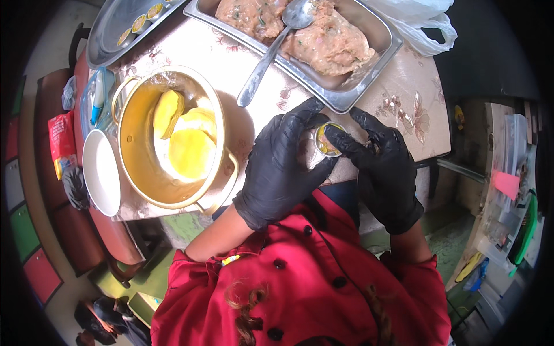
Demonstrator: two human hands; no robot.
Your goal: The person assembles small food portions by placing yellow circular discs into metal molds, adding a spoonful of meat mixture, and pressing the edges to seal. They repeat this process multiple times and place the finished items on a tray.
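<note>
Both of my hands wear black gloves. My left hand (280, 164) curls its fingers and thumb around a small round metal cup (328, 139) with yellow filling or lining inside. From the other side, my right hand (385, 164) presses its thumb onto the yellow in the cup, its other fingers bent close by. Just beyond my hands is a rectangular steel pan (360, 89) with a pinkish, minced-meat-like mixture (329, 43). A large metal spoon (262, 72) rests in it, handle over the pan's near edge. A gold pot (128, 151) with thick yellow pieces (190, 153) stands left.
A metal tray (107, 34) at the far left carries several small cups (138, 23) with yellow tops. Beside the pot are a white bowl (101, 173) and a clear container (92, 104). A plastic bag (421, 26) lies past the pan. Shelving (496, 190) stands at the right.
</note>
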